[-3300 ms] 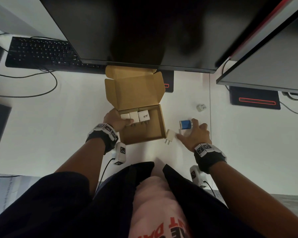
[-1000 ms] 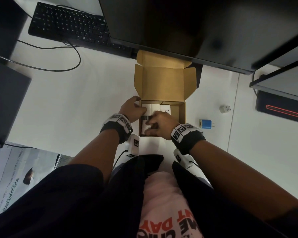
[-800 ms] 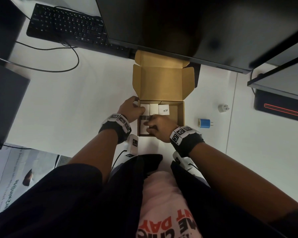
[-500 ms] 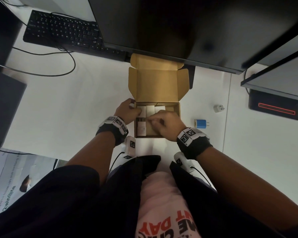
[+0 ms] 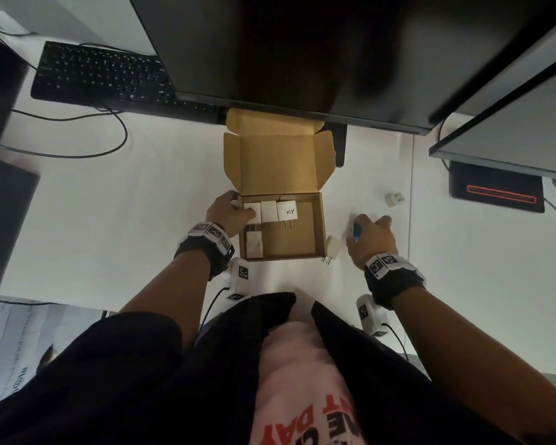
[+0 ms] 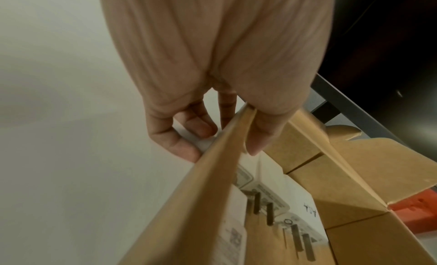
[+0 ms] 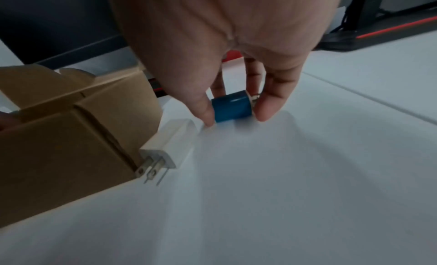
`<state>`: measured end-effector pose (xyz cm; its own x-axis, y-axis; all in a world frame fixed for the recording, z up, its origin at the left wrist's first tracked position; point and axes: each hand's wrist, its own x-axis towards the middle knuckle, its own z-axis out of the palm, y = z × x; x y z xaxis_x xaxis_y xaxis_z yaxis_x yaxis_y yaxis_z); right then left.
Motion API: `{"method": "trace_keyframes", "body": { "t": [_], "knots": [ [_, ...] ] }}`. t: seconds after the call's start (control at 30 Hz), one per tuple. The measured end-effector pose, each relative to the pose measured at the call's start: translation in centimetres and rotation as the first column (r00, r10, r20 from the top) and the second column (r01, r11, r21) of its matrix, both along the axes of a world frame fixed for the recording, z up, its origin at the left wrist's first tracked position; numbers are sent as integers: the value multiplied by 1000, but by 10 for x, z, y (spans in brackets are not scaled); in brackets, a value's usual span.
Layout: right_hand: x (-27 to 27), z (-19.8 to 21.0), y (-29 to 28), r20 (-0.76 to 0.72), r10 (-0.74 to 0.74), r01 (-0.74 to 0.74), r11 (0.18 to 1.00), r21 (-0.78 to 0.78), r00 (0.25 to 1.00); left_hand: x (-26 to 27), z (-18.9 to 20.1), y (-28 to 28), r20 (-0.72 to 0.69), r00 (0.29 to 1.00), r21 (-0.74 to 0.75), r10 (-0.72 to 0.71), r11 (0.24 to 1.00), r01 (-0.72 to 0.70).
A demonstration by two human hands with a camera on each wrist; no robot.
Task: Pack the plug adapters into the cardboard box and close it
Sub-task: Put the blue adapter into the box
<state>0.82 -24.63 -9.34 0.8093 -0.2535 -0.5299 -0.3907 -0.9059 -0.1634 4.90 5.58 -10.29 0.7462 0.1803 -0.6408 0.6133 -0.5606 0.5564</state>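
The open cardboard box (image 5: 318, 226) sits on the white desk with its lid (image 5: 276, 162) raised. Three white adapters (image 5: 268, 211) line its far wall, and another (image 5: 254, 246) lies in the near left corner. My left hand (image 5: 228, 213) grips the box's left wall (image 6: 212, 175), thumb (image 6: 256, 138) inside and fingers outside. To the right of the box, my right hand (image 5: 368, 236) pinches the blue adapter (image 7: 232, 108) on the desk between thumb and finger. A white adapter (image 7: 170, 143) lies against the box's right wall. One more white adapter (image 5: 394, 199) sits farther right.
A large dark monitor (image 5: 302, 53) overhangs the box's lid. A black keyboard (image 5: 103, 75) and its cable (image 5: 77, 155) lie at the back left. A monitor base with a red stripe (image 5: 498, 189) stands at the right. A desk seam (image 5: 411, 200) runs past my right hand.
My right hand has left the box and moved right onto the blue adapter. A white adapter now lies in the box's near left corner. My left hand stays on the box wall.
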Motion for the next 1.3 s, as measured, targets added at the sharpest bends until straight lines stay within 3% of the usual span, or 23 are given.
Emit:
{"method": "trace_keyframes", "body": {
  "t": [0.1, 0.17, 0.27, 0.37, 0.5, 0.63, 0.97, 1.3],
  "knots": [
    [-1, -3, -3, 104, -67, 58, 995, 85, 992, 1, -1, -2, -11, 1000, -19, 17, 1000, -17],
    [0, 2, -2, 279, -78, 35, 988, 153, 957, 2, 0, -4, -8, 999, -42, 42, 998, -42],
    [6, 18, 8, 552, -43, -125, 957, 263, 832, 4, 0, -10, 10, 999, -44, 42, 998, -42],
    [8, 35, 32, 630, 82, -346, 886, 309, 773, 5, -2, -15, 27, 999, -18, 39, 999, -38],
    [4, 35, 67, 497, 421, -606, 736, 301, 759, 6, -1, -20, 36, 999, 46, 4, 999, -6],
    [3, 31, 93, 325, 572, -657, 677, 331, 753, 7, 0, -19, 35, 999, 40, 3, 999, -5],
    [13, 16, 114, 187, 641, -663, 677, 321, 745, 8, -3, -18, 11, 1000, 31, 19, 999, -20],
    [10, 2, 120, 188, 616, -643, 711, 285, 765, 10, -6, -18, 14, 1000, 43, -9, 999, 9]
  ]
}}
